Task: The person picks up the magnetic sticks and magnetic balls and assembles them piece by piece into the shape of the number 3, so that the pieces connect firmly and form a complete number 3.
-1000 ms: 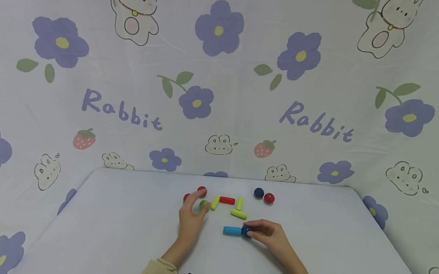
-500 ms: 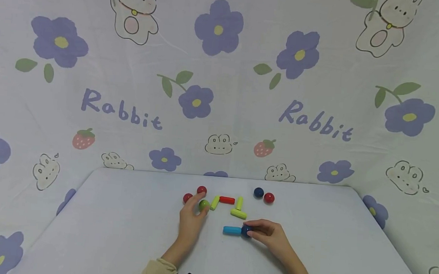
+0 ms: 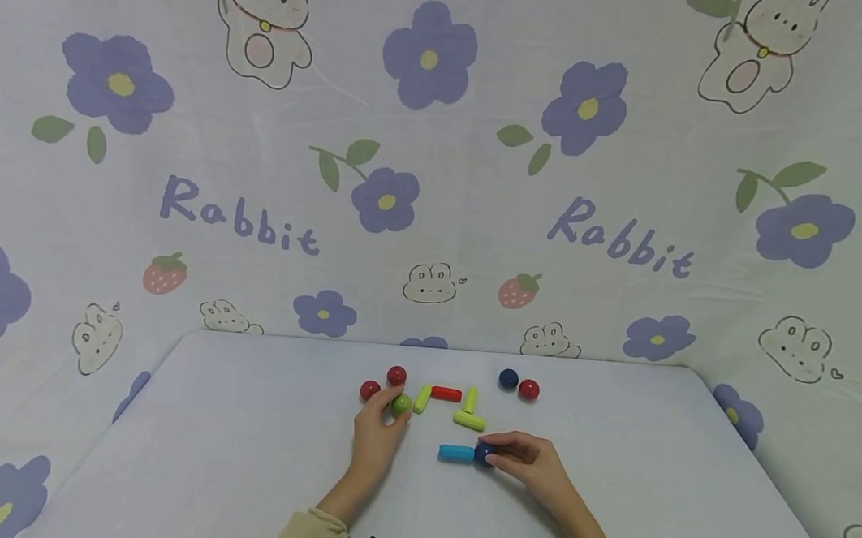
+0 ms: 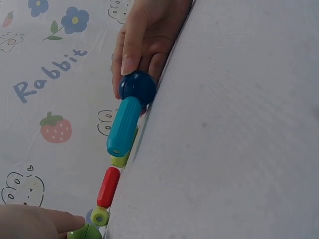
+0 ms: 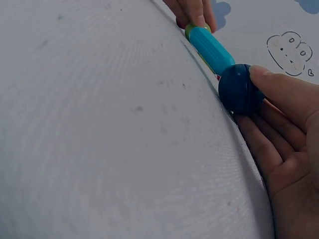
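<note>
A person's two bare hands work with toy balls and sticks on a white bench, in front of a cloth printed with rabbits and flowers. From the left, a red ball lies just beside the left hand, and a second red ball lies a little beyond it. The left hand pinches a green ball, thumb on one side and fingers on the other, no wider than the ball. It looks smooth and likely to roll, so an even, opposed pinch seems best; a lime stick is just to its right, and a sideways push could knock it. Next is a red stick with one end at the lime stick's far end. In front of these, nearer the person, a blue stick points left. Then a second lime stick and a third lime stick form an upside-down T. The right hand holds a dark blue ball between thumb and fingers; the blue stick's end meets it, how deeply is hidden. A steady, level hold should help ball and stick stay in line. Beyond that hand, another dark blue ball and a third red ball lie close together. No box, bowl or tray shows
</note>
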Motion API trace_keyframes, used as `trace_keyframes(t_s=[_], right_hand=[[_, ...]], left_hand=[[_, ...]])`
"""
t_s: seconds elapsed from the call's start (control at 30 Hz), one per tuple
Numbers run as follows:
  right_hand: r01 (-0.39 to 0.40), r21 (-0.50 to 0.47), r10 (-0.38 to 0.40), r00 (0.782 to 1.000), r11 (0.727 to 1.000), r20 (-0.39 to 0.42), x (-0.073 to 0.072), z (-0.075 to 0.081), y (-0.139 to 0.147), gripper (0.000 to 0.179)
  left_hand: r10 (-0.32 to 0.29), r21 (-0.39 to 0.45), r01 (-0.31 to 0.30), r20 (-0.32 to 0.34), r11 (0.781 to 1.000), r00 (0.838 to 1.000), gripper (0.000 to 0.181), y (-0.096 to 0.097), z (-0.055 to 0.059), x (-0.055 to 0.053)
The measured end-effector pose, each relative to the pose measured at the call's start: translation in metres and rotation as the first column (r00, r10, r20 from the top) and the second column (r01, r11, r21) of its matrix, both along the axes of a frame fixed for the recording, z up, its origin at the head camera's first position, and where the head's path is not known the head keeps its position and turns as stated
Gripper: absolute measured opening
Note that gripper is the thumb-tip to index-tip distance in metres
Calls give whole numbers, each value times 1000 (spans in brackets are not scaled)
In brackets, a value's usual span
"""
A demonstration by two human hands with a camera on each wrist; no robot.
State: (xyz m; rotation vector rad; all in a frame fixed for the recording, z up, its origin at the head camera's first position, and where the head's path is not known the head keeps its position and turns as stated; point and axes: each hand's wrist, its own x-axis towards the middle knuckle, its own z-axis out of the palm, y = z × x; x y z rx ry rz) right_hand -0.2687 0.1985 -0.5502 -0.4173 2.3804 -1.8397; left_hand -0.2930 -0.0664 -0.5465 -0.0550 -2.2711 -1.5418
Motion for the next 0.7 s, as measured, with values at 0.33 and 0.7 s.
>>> trace_keyframes(t_s=[0.33, 0.7], right_hand=[[-24, -14, 24, 1000, 1000, -8, 0, -2, 2, 36], [-38, -26, 38, 999, 999, -10, 0, 1, 2, 37]], left_hand=[[32, -2, -32, -16, 999, 999, 40, 1, -1, -1], [28, 26, -27, -6, 999, 1000, 39, 1, -1, -1]])
